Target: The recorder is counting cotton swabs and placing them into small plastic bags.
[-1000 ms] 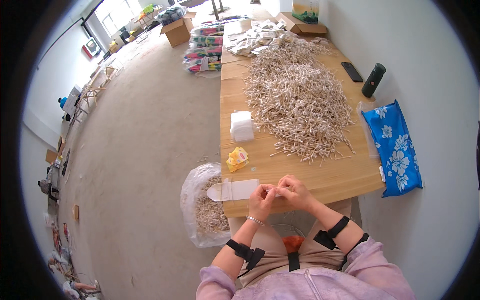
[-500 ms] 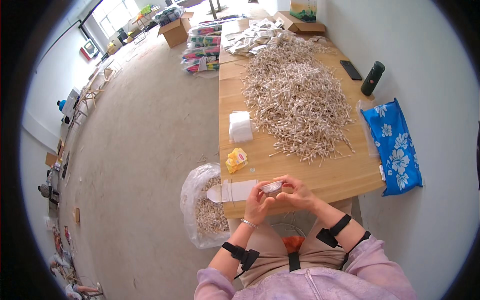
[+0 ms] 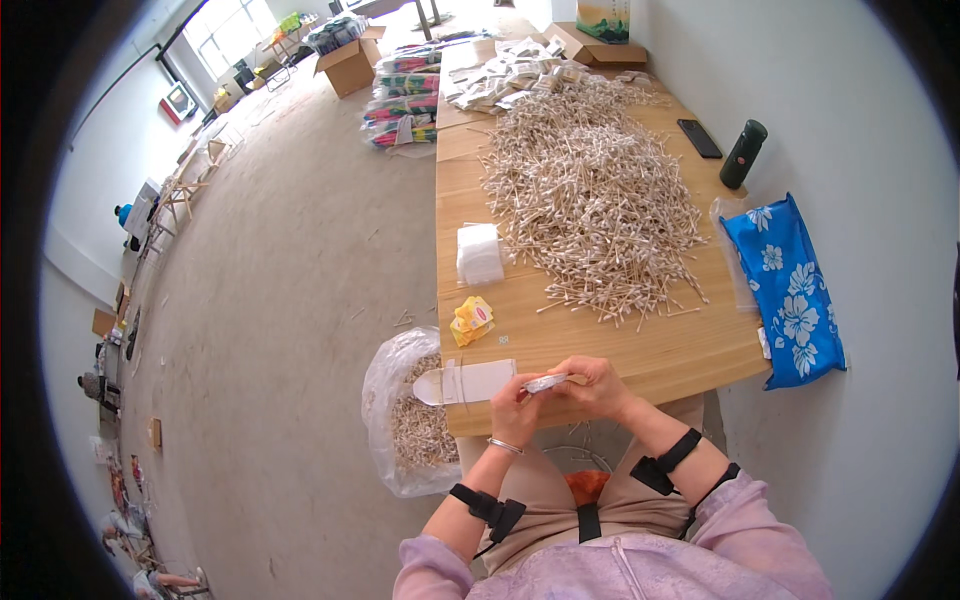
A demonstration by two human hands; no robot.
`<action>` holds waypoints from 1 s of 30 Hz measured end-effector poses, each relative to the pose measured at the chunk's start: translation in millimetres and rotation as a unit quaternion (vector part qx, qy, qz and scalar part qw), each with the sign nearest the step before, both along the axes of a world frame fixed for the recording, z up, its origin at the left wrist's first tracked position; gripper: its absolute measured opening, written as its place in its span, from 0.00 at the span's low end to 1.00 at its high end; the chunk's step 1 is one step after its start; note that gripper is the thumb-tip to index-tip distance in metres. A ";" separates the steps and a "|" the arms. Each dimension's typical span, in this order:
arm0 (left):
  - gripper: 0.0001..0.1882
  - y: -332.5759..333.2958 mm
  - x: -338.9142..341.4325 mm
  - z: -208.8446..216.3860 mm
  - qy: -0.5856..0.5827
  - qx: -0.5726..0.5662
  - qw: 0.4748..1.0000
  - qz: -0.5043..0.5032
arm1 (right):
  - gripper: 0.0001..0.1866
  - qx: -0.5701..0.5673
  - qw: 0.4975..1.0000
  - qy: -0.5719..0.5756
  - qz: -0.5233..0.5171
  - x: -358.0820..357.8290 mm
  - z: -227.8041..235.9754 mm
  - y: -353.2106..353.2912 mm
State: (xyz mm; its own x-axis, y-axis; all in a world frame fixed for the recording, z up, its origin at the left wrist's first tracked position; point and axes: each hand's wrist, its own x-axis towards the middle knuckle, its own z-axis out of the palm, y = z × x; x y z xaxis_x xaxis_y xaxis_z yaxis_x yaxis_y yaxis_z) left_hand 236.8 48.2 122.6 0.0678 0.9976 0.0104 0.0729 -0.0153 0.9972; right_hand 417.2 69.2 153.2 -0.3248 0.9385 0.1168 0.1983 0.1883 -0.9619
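Above the table's near edge, my left hand point(image 3: 512, 413) and my right hand point(image 3: 597, 392) both grip a small clear plastic bag point(image 3: 546, 383), one at each side. White tips show at its top, apparently cotton swabs; the lower part is hidden by my fingers. Just left of my left hand lies a white card sleeve point(image 3: 480, 381) with a rounded end over the table edge. Beyond it are a small pile of yellow cards point(image 3: 472, 320) and a stack of clear empty bags point(image 3: 480, 253). A large heap of loose cotton swabs point(image 3: 600, 210) spreads over the table's middle.
Filled packets point(image 3: 515, 72) pile up at the table's far end. On the right are a phone point(image 3: 699, 138), a dark green bottle point(image 3: 744, 154) and a blue flowered pack point(image 3: 786, 290). Below the table's left edge stands a plastic sack of swabs point(image 3: 415, 420).
The bag has tilted between my hands, so less of its body shows. My right hand's fingers have curled closer around it. My left hand has dropped slightly.
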 end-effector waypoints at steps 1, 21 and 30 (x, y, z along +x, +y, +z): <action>0.12 0.7 0.3 0.5 -0.006 -0.012 1.000 0.000 | 0.11 0.001 1.000 0.000 0.000 -1.0 1.4 -0.5; 0.12 -2.8 -2.5 12.4 0.068 0.029 0.997 0.010 | 0.13 0.068 0.998 0.000 0.015 -5.1 6.6 -2.2; 0.12 -3.8 -1.6 1.8 -0.058 -0.017 0.998 0.014 | 0.10 -0.047 0.999 -0.026 0.004 -9.2 4.5 -0.3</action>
State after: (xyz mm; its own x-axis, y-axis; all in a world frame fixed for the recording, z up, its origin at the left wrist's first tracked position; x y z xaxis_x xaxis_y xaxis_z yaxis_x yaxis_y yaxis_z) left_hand 235.2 44.4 124.4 0.0403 0.9990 -0.0174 -0.0423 0.0191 0.9989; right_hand 407.9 68.8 157.7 -0.3367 0.9416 0.0118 0.2476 0.1006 -0.9636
